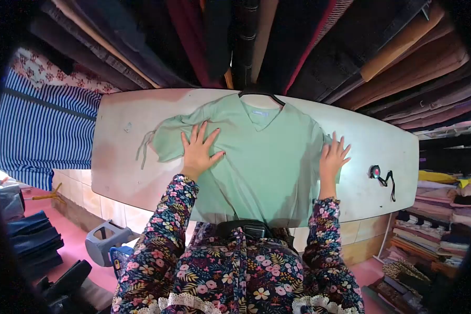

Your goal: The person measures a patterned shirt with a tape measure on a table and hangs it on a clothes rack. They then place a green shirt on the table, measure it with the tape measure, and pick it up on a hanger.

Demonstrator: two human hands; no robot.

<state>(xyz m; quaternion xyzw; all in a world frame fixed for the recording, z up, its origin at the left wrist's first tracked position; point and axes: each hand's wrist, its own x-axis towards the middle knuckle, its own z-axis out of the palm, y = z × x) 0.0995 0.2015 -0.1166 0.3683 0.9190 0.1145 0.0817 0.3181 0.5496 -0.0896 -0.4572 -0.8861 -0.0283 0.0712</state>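
Note:
A light green V-neck blouse lies spread on a white table, its lower part hanging over the near edge. A black hanger shows at its neckline. My left hand rests flat on the blouse near the left sleeve, fingers spread. On the other side, my right hand lies over the right sleeve with its fingers apart. Neither hand grips anything. A thin tie string trails from the left sleeve onto the table.
The white table carries a small dark device with a strap at right. Dark garments hang along the far side. A striped shirt hangs at left, above a grey stool. Folded clothes are stacked at right.

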